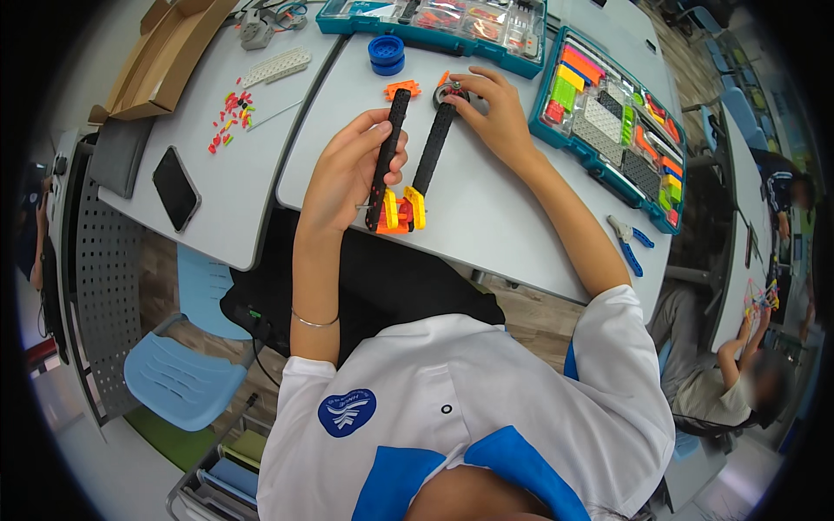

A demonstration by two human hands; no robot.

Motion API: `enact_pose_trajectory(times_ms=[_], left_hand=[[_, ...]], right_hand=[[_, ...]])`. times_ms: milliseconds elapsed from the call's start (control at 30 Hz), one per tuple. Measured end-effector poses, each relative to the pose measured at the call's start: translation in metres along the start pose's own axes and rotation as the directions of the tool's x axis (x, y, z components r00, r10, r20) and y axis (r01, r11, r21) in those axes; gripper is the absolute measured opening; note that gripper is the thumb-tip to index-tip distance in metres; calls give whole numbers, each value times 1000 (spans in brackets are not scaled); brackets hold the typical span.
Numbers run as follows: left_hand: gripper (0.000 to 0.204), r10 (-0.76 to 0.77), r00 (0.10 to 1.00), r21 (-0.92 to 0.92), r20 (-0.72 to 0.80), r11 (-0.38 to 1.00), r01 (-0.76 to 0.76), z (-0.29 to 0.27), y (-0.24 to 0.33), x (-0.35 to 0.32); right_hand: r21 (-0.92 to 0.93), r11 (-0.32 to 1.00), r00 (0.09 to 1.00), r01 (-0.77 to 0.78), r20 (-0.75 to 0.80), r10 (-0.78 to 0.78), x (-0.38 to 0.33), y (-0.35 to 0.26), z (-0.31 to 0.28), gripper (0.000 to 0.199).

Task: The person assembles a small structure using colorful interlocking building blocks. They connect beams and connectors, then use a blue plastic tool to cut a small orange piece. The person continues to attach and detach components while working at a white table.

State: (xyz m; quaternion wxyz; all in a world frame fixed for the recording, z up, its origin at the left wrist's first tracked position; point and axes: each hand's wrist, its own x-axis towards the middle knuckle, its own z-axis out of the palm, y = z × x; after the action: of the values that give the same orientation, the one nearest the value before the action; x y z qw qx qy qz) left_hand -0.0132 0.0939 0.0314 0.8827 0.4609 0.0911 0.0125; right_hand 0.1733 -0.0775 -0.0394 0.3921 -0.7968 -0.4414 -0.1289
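My left hand point(347, 169) grips a long black perforated beam point(387, 156), which stands tilted on the grey table point(504, 217). A second black beam point(432, 149) runs beside it; yellow and orange connector pieces point(401, 211) join the two at their near ends. My right hand point(491, 108) rests at the far end of the second beam, its fingers closed on a small dark round part point(452, 94) there. An orange piece point(402, 88) lies just beyond the beam tips.
Two teal parts trays with coloured pieces stand at the far edge point(434, 22) and right point(612, 122). A blue wheel point(386, 52), blue-handled pliers point(627, 243), a black phone point(176, 187), scattered small red pins point(228, 113), a cardboard box point(165, 52). Another person sits at right point(738, 382).
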Motion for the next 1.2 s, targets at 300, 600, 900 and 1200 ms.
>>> enact_pose_trajectory(times_ms=[300, 600, 900, 1200], left_hand=[[29, 68, 997, -410, 47, 911, -43, 3, -25, 15], [30, 216, 976, -590, -36, 784, -195, 15, -41, 24], [46, 118, 992, -161, -33, 979, -122, 23, -35, 12], [45, 116, 993, 206, -27, 972, -108, 28, -43, 0]], right_hand=[[-4, 999, 998, 45, -49, -45, 5, -27, -40, 29], [462, 523, 616, -716, 771, 162, -8, -82, -87, 48], [455, 649, 711, -610, 676, 194, -1, -78, -94, 48], [334, 845, 834, -419, 509, 212, -4, -93, -94, 46]])
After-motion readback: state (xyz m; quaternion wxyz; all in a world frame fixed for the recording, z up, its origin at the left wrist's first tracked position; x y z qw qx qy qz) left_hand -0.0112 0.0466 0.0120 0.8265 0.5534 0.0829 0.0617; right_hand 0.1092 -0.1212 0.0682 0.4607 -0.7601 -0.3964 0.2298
